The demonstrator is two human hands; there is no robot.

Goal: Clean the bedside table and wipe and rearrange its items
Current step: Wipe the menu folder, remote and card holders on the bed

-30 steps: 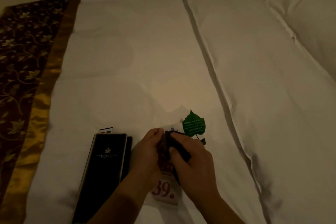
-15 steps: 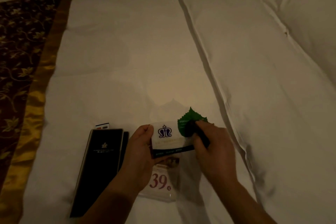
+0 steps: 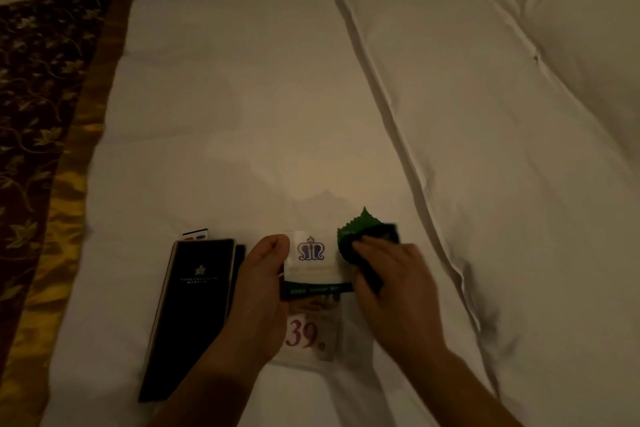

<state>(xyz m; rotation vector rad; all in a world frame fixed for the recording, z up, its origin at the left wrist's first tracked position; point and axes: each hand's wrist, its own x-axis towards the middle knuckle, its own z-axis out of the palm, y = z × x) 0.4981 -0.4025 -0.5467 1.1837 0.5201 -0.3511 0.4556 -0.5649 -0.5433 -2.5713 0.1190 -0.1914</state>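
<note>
Head view, dim light. I logged the left hand (image 3: 258,291) holding the white card (image 3: 311,258) with the crown logo. Its thumb lay over the card's upper left corner and its fingers were hidden beneath. The card faced up over the bed, its dark green bottom strip toward the camera.

The right hand (image 3: 391,291) gripped a dark cloth (image 3: 375,253), fingers curled over it, and pressed it onto the green leaf-shaped card (image 3: 358,224) at the white card's right edge. Only the leaf's pointed tip and toothed left margin showed. There was motion blur here, and I could not tell whether the leaf and the white card were joined.

Nearer the camera, the price card (image 3: 308,336) printed "39" lay flat on the white duvet (image 3: 242,114), partly covered by the left palm and overlapped by the white card. Just left of the left hand a long black folder (image 3: 194,305) lay on the duvet, with a second dark edge along its right side. A small card (image 3: 195,235) with red marks poked out past the folder's far end. A pillow (image 3: 588,28) lay at the far right and a patterned brown-and-gold bed runner (image 3: 34,114) ran along the left.
</note>
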